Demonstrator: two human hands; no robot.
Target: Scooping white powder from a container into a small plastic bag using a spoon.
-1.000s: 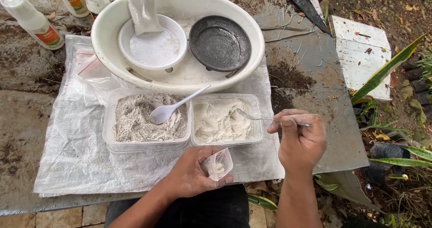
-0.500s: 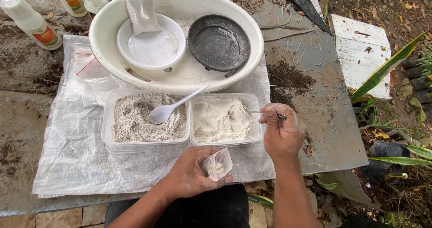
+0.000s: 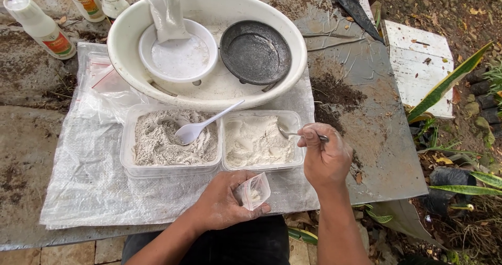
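Your right hand (image 3: 325, 159) is curled into a closed fist around the handle of a small metal spoon (image 3: 298, 135), and the spoon's bowl is poking over the right end of the clear tub of white powder (image 3: 260, 141), right at the powder's surface. Your left hand (image 3: 226, 202) sits lower down, near the front edge of the table, with thumb and fingers pinched shut on a little clear zip bag (image 3: 252, 192) that has a bit of white powder in the bottom; the bag is held just below the tubs, clear of them. Next to the white tub, touching it on the left, there's a second clear tub of greyish powder (image 3: 157, 145) with a white plastic spoon (image 3: 201, 127) lying in it, handle leaning up toward the big basin. Both tubs sit on a white woven sack sheet (image 3: 83, 186) spread over the grubby tabletop. Behind them is a big white oval basin (image 3: 130, 66) holding a white bowl (image 3: 178, 56), a dark round pan (image 3: 255, 52) and a clear plastic bag (image 3: 164, 11) leaning against the back rim. A few white bottles (image 3: 39, 27) stand at the far left corner, well apart from your hands.
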